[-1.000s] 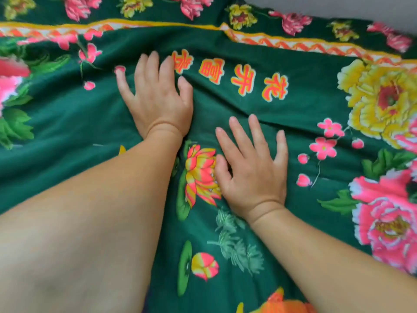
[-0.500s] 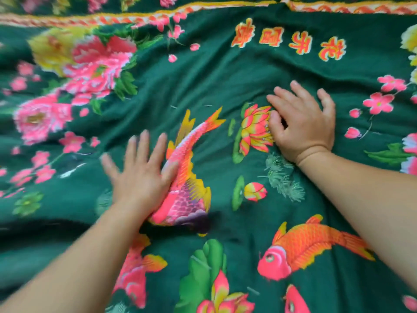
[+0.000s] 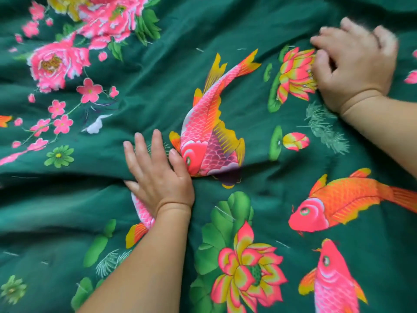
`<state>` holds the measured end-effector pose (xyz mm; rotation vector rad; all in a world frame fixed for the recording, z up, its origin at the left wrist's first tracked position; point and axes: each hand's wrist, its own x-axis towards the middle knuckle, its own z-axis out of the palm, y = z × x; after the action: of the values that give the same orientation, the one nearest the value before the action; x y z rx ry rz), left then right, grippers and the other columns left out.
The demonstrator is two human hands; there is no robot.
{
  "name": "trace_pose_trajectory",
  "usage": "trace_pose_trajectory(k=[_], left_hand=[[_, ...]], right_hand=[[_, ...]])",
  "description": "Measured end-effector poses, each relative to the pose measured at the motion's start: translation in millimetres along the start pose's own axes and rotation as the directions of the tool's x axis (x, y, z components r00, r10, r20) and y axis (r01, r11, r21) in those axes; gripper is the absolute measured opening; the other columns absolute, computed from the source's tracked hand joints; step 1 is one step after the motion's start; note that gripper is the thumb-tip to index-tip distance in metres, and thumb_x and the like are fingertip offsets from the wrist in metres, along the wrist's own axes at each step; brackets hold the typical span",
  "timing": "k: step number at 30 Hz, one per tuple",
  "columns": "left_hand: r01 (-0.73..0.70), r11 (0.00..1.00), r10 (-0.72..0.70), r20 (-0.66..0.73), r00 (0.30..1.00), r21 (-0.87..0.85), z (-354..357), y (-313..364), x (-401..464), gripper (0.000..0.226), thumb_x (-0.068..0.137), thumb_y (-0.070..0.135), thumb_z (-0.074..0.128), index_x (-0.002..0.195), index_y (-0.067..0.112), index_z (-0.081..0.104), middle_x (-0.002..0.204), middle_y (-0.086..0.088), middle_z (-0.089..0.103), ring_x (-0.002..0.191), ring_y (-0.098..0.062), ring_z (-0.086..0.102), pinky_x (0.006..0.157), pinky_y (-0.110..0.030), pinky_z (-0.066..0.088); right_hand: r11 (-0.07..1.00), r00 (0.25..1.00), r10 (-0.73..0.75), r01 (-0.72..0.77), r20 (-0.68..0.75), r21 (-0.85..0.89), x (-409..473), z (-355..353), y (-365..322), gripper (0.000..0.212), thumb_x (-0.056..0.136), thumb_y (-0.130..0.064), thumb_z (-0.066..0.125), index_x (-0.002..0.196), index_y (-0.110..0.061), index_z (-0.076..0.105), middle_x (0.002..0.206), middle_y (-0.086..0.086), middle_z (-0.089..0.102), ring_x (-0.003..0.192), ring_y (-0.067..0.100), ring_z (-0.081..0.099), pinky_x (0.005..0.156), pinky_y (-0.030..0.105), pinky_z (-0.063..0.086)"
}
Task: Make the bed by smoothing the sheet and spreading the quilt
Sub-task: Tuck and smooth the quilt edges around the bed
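Note:
A dark green quilt point(image 3: 259, 32) printed with pink and orange fish, lotus blooms and peonies fills the whole head view. My left hand point(image 3: 158, 175) presses flat on it near the middle, fingers straight, beside the head of a pink fish. A deep fold runs across the cloth just under that hand. My right hand point(image 3: 356, 64) lies at the upper right next to a lotus bloom, blurred, with its fingers bent onto the fabric. No sheet shows beneath the quilt.
Wrinkles and ridges run across the quilt, heaviest along the left side point(image 3: 56, 195). No bed edge, wall or other object is in view.
My left hand has slid from near the printed characters toward me and left, bunching a fold. My right hand has stayed by the lotus and its fingers have bent. The view has dropped lower.

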<state>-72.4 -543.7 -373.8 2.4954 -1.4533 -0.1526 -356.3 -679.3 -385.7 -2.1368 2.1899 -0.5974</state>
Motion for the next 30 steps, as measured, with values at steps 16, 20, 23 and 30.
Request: trace_pose_trajectory(k=[16, 20, 23, 30], left_hand=[[-0.045, 0.996, 0.044, -0.013, 0.999, -0.078, 3, -6, 4, 0.061, 0.085, 0.045, 0.022, 0.138, 0.026, 0.044, 0.154, -0.004, 0.029, 0.146, -0.025, 0.016, 0.102, -0.068, 0.019], [-0.038, 0.997, 0.039, 0.021, 0.999, -0.067, 1, -7, 6, 0.052, 0.092, 0.041, 0.030, 0.142, 0.028, 0.037, 0.157, -0.001, 0.020, 0.147, -0.023, 0.008, 0.107, -0.064, 0.014], [-0.047, 0.996, 0.049, 0.034, 0.998, -0.071, 0, -7, 5, 0.050, 0.094, 0.040, 0.029, 0.142, 0.029, 0.035, 0.157, 0.000, 0.018, 0.148, -0.022, 0.006, 0.109, -0.062, 0.012], [-0.067, 0.994, 0.068, 0.015, 0.998, -0.085, 2, -8, 5, 0.052, 0.093, 0.042, 0.021, 0.142, 0.029, 0.035, 0.157, 0.001, 0.019, 0.148, -0.021, 0.006, 0.109, -0.060, 0.012]], right_hand=[[0.956, 0.913, 0.233, -0.278, 0.336, 0.093, -168, -87, -23, 0.070, 0.077, -0.058, 0.036, 0.132, -0.019, 0.056, 0.143, -0.002, 0.045, 0.138, 0.020, 0.034, 0.114, 0.051, 0.022], [0.921, 0.895, 0.385, -0.358, 0.223, -0.155, -285, -78, -90, 0.063, 0.083, -0.052, 0.036, 0.138, -0.024, 0.047, 0.146, 0.001, 0.045, 0.138, 0.017, 0.029, 0.111, 0.042, 0.015], [0.876, 0.889, 0.445, -0.409, 0.105, -0.256, -298, -60, -118, 0.061, 0.084, -0.054, 0.036, 0.137, -0.026, 0.044, 0.145, 0.005, 0.047, 0.136, 0.021, 0.029, 0.110, 0.045, 0.014], [0.866, 0.898, 0.441, -0.425, 0.002, -0.266, -298, -50, -116, 0.060, 0.083, -0.054, 0.038, 0.137, -0.029, 0.046, 0.145, 0.001, 0.047, 0.136, 0.024, 0.039, 0.110, 0.046, 0.015]])
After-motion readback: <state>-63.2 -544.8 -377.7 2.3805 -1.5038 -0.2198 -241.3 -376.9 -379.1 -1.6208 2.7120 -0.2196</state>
